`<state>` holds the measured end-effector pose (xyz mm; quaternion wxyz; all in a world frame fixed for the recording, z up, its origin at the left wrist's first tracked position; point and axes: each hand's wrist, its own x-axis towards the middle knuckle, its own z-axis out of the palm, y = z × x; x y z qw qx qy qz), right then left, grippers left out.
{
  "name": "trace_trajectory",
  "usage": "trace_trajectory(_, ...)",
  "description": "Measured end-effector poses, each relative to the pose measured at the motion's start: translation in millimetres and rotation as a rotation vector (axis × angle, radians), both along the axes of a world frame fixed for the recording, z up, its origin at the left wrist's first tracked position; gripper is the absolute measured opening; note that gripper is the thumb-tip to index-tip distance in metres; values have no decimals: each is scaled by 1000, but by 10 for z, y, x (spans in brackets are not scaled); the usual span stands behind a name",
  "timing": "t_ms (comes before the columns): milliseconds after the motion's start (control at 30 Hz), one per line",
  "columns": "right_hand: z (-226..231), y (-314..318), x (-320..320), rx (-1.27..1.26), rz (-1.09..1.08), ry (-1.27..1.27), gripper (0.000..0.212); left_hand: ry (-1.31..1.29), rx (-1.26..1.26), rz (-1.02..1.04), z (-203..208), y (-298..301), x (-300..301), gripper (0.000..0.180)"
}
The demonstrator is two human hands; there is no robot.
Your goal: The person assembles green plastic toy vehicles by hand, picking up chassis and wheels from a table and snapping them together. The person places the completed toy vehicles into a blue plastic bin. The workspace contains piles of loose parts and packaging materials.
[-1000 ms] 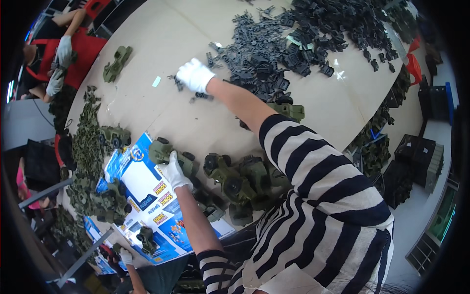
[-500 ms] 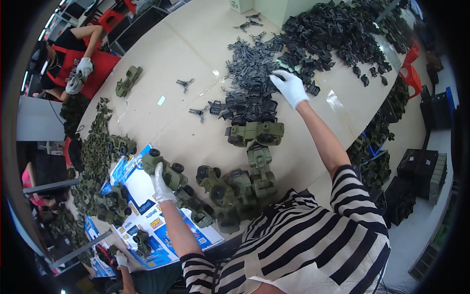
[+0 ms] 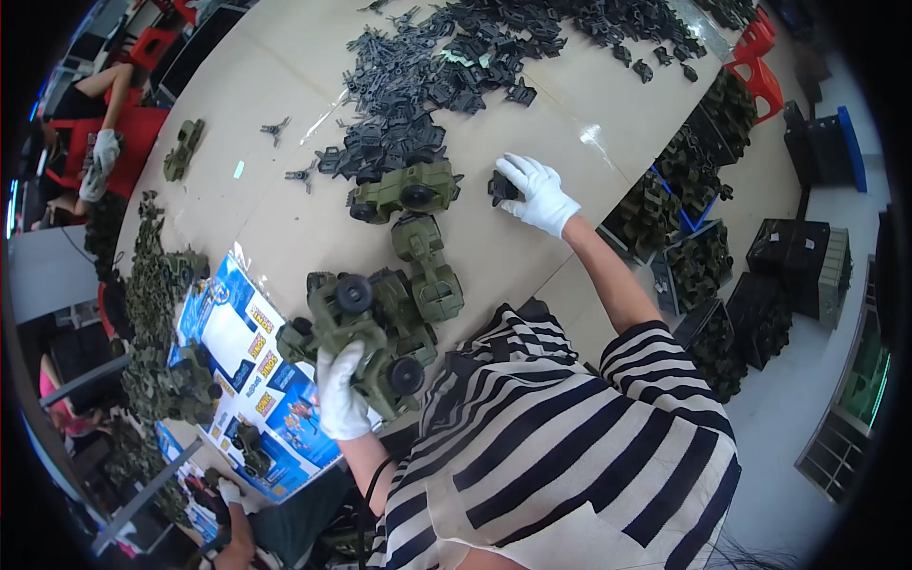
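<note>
Both my hands wear white gloves. My left hand is closed on an olive-green toy truck with black wheels, tilted over other toy trucks at the table's near edge. My right hand pinches a small dark plastic part at its fingertips, just above or on the table to the right of the trucks. Between my hands, one green toy truck lies on its side beside the part pile, and another green truck body lies nearer to me.
A heap of grey forked parts and dark parts covers the far table. Green pieces pile up at left beside a printed blue-white cardboard sheet. Crates of green parts stand at right. Co-workers' gloved hands show at left.
My right hand has left the dark heap and come nearer on the right with a dark part. My left hand has brought the toy truck from over the cardboard toward the other trucks. The view has shifted.
</note>
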<state>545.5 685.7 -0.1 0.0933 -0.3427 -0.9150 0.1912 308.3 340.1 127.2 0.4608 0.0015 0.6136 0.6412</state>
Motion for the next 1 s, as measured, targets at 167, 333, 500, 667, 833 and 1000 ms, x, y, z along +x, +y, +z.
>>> trace_trajectory(167,-281,37,-55,65,32,-195,46,46,-16,-78,230,425,354,58)
trace_trajectory(333,391,-354,-385,-861,-58,507,50,131,131,-123,261,502,460,81)
trace_trajectory(500,1038,-731,-808,-1553,382,557,56,191,58,-263,371,502,554,93)
trace_trajectory(667,912,-904,-859,-1760,424,525,54,279,-10,-292,349,419,626,86)
trace_trajectory(833,762,-901,-846,-1724,449,514,58,174,31,-279,349,368,620,82)
trace_trajectory(1000,807,-888,-850,-1738,489,451,53,172,29,-281,247,311,628,82)
